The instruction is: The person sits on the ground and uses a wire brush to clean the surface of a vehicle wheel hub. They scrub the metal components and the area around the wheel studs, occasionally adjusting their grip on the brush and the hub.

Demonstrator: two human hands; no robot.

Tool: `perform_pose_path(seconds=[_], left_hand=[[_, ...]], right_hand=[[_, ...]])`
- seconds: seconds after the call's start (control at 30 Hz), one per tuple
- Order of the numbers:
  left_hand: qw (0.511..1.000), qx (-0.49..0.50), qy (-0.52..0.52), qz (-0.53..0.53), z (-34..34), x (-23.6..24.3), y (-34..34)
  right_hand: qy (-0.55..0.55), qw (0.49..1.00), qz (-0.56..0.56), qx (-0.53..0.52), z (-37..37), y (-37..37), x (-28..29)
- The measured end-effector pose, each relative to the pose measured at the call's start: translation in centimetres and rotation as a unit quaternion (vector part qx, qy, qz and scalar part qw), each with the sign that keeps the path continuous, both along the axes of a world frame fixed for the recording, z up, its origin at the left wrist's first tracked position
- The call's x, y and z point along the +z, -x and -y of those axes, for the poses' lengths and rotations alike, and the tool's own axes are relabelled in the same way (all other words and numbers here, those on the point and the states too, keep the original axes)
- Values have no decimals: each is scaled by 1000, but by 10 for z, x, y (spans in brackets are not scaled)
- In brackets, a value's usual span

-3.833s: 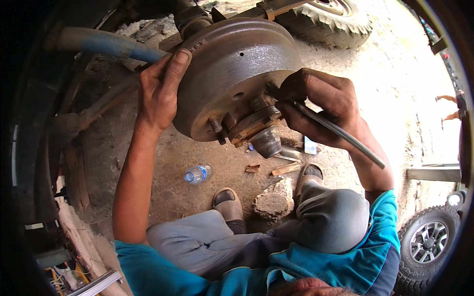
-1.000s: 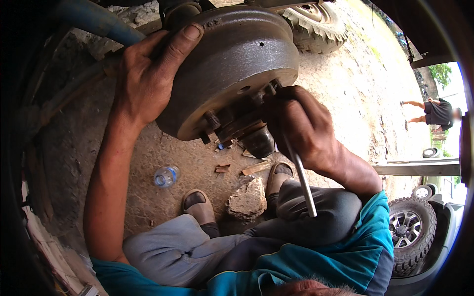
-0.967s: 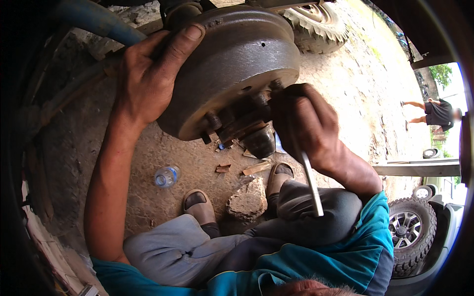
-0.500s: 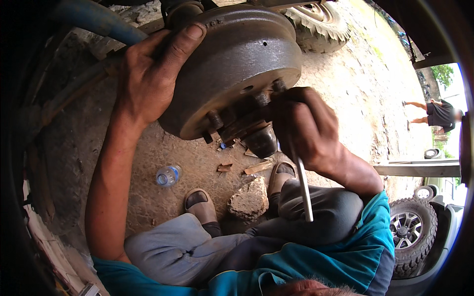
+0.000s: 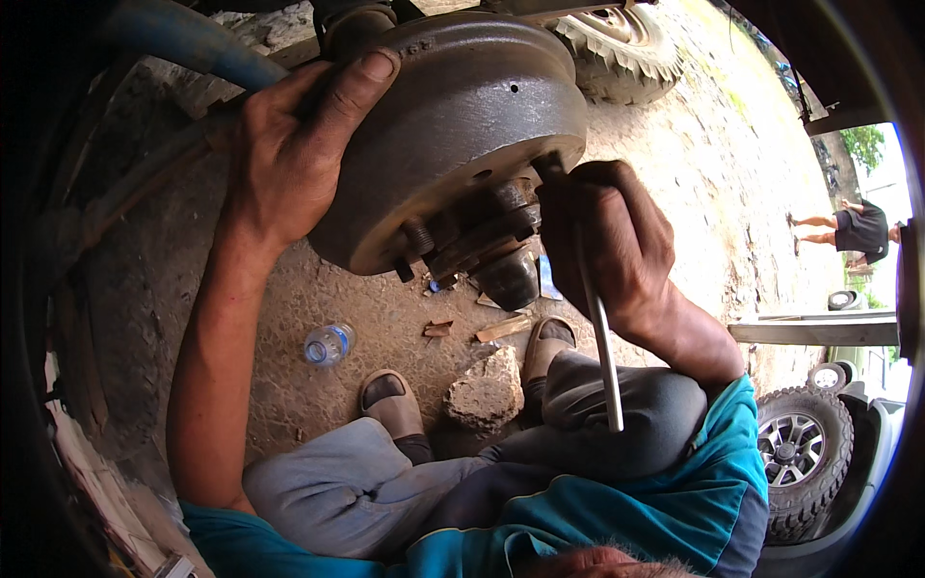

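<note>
A grey brake drum (image 5: 462,106) hangs in front of me, its face tilted down toward my legs. My left hand (image 5: 294,154) grips its left side, the thumb lying over the upper rim. My right hand (image 5: 612,241) is closed around a thin metal rod (image 5: 602,356) at the right of the drum's face, and the rod's free end points down over my knee. The right fingertips are close by a wheel stud, and what they touch there is hidden. A threaded stud (image 5: 417,234) sticks out at the face's left, beside the dark hub (image 5: 509,279) in the middle.
Below lie a plastic bottle (image 5: 329,344), a rough stone (image 5: 485,390) between my sandalled feet, and wood scraps (image 5: 503,328). A tyre (image 5: 624,58) stands behind the drum. A blue tube (image 5: 202,43) crosses upper left. At right are a parked vehicle's wheel (image 5: 800,453) and a distant person (image 5: 860,231).
My right hand has shifted slightly right, with the rod's free end moving right too. More of the hub and studs now shows. My left hand stays on the drum.
</note>
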State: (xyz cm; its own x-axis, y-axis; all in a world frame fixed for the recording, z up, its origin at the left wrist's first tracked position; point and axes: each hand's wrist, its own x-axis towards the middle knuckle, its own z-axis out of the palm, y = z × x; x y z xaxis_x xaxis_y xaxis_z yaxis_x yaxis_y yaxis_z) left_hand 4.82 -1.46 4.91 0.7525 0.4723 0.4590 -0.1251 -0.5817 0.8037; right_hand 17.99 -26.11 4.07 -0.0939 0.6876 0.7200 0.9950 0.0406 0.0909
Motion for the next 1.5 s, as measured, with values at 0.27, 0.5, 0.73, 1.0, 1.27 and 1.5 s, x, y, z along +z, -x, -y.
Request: perform_pose_path(seconds=[0.27, 0.5, 0.73, 1.0, 1.27, 1.5], left_hand=[[1000, -1, 10, 19, 5, 1, -2], [1000, -7, 20, 11, 5, -1, -2], [998, -27, 47, 10, 9, 7, -1], [999, -9, 16, -36, 11, 18, -1], [999, 4, 6, -35, 24, 30, -9], [996, 18, -48, -69, 29, 40, -16]], right_hand=[[-13, 1000, -22, -4, 3, -4, -1], [31, 998, -58, 12, 7, 3, 2], [22, 997, -72, 27, 7, -2, -2], [35, 995, -94, 29, 9, -1, -5], [46, 991, -120, 35, 10, 4, -3], [8, 991, -128, 38, 11, -1, -11]])
